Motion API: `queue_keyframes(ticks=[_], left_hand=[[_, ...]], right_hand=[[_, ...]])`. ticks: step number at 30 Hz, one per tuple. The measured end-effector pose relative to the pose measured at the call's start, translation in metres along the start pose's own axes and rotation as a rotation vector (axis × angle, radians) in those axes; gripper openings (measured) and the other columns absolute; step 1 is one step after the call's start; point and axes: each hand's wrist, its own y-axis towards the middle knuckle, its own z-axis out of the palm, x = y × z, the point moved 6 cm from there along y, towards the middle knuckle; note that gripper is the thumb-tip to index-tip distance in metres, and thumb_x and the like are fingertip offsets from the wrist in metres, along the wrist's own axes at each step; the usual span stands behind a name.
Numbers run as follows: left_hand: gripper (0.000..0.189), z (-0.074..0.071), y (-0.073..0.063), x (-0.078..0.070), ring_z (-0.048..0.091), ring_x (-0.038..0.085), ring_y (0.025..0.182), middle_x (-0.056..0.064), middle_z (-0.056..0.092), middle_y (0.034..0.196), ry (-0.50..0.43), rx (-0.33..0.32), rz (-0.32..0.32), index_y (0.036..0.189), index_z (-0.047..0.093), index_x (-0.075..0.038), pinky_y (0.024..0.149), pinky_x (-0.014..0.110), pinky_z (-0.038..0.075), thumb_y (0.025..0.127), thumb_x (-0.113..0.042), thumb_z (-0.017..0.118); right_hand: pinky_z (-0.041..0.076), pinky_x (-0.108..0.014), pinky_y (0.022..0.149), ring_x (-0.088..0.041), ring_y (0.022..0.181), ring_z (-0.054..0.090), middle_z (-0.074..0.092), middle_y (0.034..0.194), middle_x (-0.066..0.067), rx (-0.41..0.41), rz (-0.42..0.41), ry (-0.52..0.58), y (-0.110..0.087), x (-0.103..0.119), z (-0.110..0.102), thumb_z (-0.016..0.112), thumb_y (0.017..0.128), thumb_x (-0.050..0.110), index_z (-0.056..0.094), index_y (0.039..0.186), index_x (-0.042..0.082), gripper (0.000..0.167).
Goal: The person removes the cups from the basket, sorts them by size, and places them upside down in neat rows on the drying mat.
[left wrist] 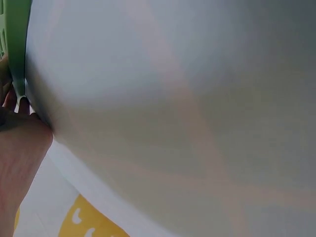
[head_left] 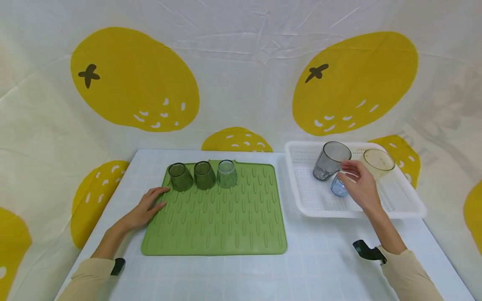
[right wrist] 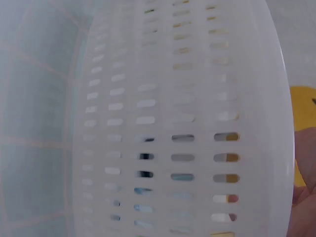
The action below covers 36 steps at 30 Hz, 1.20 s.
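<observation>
On the green drying mat, two dark green glasses and a paler green glass stand in a row along the back edge. My left hand rests at the mat's left edge, fingers extended, fingertips near the leftmost glass. Over the white basket, my right hand pinches a small blue glass near its rim; the hand covers part of it. Beside it in the basket are a taller grey glass and a yellowish glass, partly behind the hand.
The table has a pale checked cover. A hanging cloth with yellow fruit prints rises behind it. The basket's slotted wall fills most of the right wrist view. The mat's raised edge shows in the left wrist view.
</observation>
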Motion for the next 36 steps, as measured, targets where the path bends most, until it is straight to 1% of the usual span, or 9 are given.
queue_keyframes(ticks=[2,5,7,9,18,22,28,33,36], left_hand=[[0.042,0.0,0.0,0.0,0.033,0.055,0.131,0.036,0.039,0.142,-0.002,0.002,-0.004,0.143,0.044,0.01,0.099,0.073,0.029,0.103,0.003,0.055],[0.042,0.0,0.0,-0.001,0.033,0.055,0.131,0.036,0.038,0.143,-0.001,0.003,-0.009,0.143,0.044,0.01,0.099,0.073,0.029,0.103,0.003,0.055],[0.042,0.0,0.0,0.0,0.033,0.055,0.131,0.036,0.039,0.143,-0.001,0.004,-0.011,0.144,0.044,0.01,0.099,0.073,0.029,0.104,0.003,0.055],[0.042,0.0,0.0,0.0,0.034,0.055,0.131,0.036,0.039,0.143,-0.002,0.005,-0.012,0.144,0.044,0.009,0.099,0.072,0.029,0.104,0.003,0.055],[0.043,0.0,0.0,0.002,0.033,0.054,0.132,0.035,0.038,0.144,0.002,0.005,-0.021,0.144,0.044,0.009,0.1,0.072,0.029,0.104,0.002,0.056],[0.043,0.0,0.0,0.002,0.032,0.054,0.133,0.035,0.037,0.145,-0.005,0.011,-0.031,0.145,0.044,0.008,0.101,0.072,0.028,0.104,0.001,0.055],[0.043,0.0,0.001,0.004,0.032,0.053,0.133,0.034,0.037,0.145,0.0,0.011,-0.018,0.145,0.044,0.008,0.1,0.072,0.028,0.104,0.001,0.055],[0.043,0.001,0.002,0.005,0.032,0.052,0.133,0.034,0.038,0.146,0.006,0.018,-0.025,0.146,0.044,0.007,0.101,0.072,0.028,0.105,0.0,0.055],[0.044,0.002,0.001,0.004,0.032,0.052,0.134,0.034,0.037,0.146,0.005,0.027,-0.039,0.147,0.043,0.007,0.101,0.073,0.028,0.105,-0.001,0.054]], right_hand=[[0.044,-0.015,0.102,-0.019,0.119,0.056,0.057,0.134,-0.022,-0.003,0.019,-0.039,-0.001,-0.005,-0.003,0.066,0.101,0.019,0.051,0.139,-0.004,0.047],[0.04,-0.038,0.114,-0.036,0.129,0.049,0.053,0.14,-0.025,0.012,0.051,-0.102,-0.003,-0.01,-0.006,0.064,0.103,0.025,0.047,0.143,-0.005,0.052],[0.037,-0.056,0.114,-0.045,0.133,0.044,0.05,0.142,-0.029,0.027,0.06,-0.13,-0.004,-0.014,-0.007,0.065,0.103,0.025,0.044,0.144,-0.007,0.056],[0.035,-0.065,0.11,-0.05,0.132,0.041,0.047,0.142,-0.032,0.04,0.061,-0.166,-0.005,-0.016,-0.007,0.066,0.102,0.024,0.042,0.145,-0.008,0.059],[0.034,-0.071,0.104,-0.056,0.129,0.037,0.039,0.144,-0.04,0.101,0.095,-0.29,-0.003,-0.023,-0.005,0.072,0.097,0.019,0.041,0.144,-0.012,0.064],[0.033,-0.073,0.104,-0.057,0.128,0.035,0.037,0.143,-0.042,0.125,0.087,-0.317,-0.003,-0.025,-0.005,0.073,0.095,0.018,0.04,0.144,-0.013,0.067],[0.03,-0.075,0.103,-0.061,0.13,0.032,0.036,0.143,-0.045,0.201,0.071,-0.359,-0.002,-0.026,-0.006,0.078,0.091,0.018,0.038,0.146,-0.016,0.076],[0.038,-0.074,0.098,-0.061,0.123,0.038,0.037,0.139,-0.046,0.271,0.052,-0.385,-0.003,-0.026,-0.006,0.081,0.088,0.018,0.035,0.145,-0.019,0.083],[0.043,-0.07,0.096,-0.059,0.12,0.044,0.039,0.138,-0.045,0.337,0.071,-0.368,-0.002,-0.028,-0.003,0.082,0.088,0.022,0.033,0.146,-0.02,0.087]])
